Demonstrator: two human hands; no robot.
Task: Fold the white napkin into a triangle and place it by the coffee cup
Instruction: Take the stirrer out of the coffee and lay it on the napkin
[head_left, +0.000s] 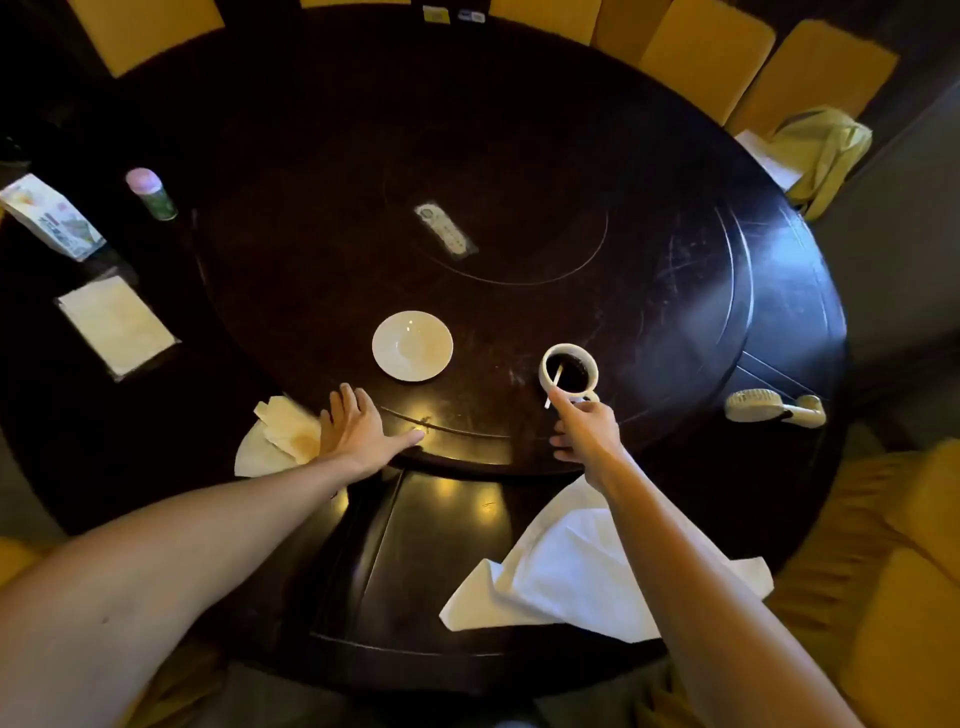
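Observation:
The white napkin (561, 577) lies loosely spread and unfolded on the near right part of the dark round table (519, 130), partly under my right forearm. A white coffee cup (569, 370) full of dark coffee, with a thin stick in it, stands on the turntable. My right hand (587, 428) grips the cup by its handle side. My left hand (358, 428) rests flat and open on the turntable's near edge, its fingers spread, right beside a small plate with yellowish paper pieces (280, 436).
An empty white saucer (412, 345) sits left of the cup. A packet of tissues (117, 325), a small bottle (151, 193) and a printed bag (49, 215) lie at the left. A handheld fan (774, 409) lies at the right. Yellow chairs (810, 78) ring the table.

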